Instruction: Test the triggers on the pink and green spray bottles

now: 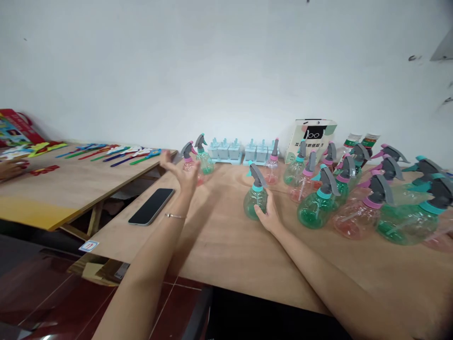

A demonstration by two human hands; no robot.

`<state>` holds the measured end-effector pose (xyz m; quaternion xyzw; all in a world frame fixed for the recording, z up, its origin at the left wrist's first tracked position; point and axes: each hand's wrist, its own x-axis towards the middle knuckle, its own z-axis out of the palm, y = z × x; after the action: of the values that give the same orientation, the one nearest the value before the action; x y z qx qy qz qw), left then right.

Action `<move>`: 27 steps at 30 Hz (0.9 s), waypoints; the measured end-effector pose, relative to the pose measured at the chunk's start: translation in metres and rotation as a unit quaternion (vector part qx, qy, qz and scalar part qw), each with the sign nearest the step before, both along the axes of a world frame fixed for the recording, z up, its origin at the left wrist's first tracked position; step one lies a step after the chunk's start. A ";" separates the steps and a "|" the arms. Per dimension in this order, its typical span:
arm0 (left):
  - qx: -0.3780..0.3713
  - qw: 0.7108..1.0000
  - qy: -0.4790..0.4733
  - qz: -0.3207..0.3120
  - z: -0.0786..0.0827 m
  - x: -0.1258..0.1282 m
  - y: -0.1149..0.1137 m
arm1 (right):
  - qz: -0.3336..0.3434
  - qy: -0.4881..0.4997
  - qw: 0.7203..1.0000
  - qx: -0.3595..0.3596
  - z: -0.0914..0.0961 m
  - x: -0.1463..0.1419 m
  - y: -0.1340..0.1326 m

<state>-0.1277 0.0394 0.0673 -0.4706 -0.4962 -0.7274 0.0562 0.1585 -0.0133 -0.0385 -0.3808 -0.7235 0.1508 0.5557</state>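
My right hand (pixel 269 213) is wrapped round the body of a green spray bottle (pixel 250 204) with a grey and turquoise trigger head, upright on the wooden table. My left hand (pixel 182 174) is raised over the table's left part with its fingers spread and nothing in it. Just behind it stand a pink spray bottle (pixel 188 163) and another green spray bottle (pixel 205 160), the pink one partly hidden by the hand. Below and left of that hand lies a black-screened phone (pixel 151 206).
Several pink and green spray bottles (pixel 313 210) crowd the right side. Light-blue popsicle moulds (pixel 226 152) and a paper bag (pixel 307 139) stand along the wall. On a second table (pixel 81 189) at left lie colourful flat sticks (pixel 122 153), near another person's hand (pixel 10 168).
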 end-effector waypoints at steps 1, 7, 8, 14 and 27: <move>-0.006 0.997 0.028 -0.076 -0.001 0.017 -0.014 | -0.001 0.001 1.000 -0.001 0.000 -0.001 -0.001; -0.181 0.891 0.125 -0.398 -0.023 0.103 -0.064 | 0.039 -0.003 0.999 -0.013 -0.002 -0.016 -0.017; -0.188 0.885 0.123 -0.409 -0.026 0.110 -0.066 | 0.051 -0.007 0.999 -0.013 -0.003 -0.018 -0.020; -0.198 0.879 -0.014 -0.433 -0.035 0.102 -0.068 | 0.003 0.036 0.999 0.013 0.012 -0.009 0.005; -0.199 0.860 -0.048 -0.468 -0.004 0.077 -0.086 | -0.279 0.106 0.950 -0.090 0.041 0.019 0.150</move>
<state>-0.0507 -0.0464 0.0633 -0.6127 -0.3536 -0.5760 -0.4096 0.1772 0.1367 0.0022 -0.5972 -0.5090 0.0937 0.6127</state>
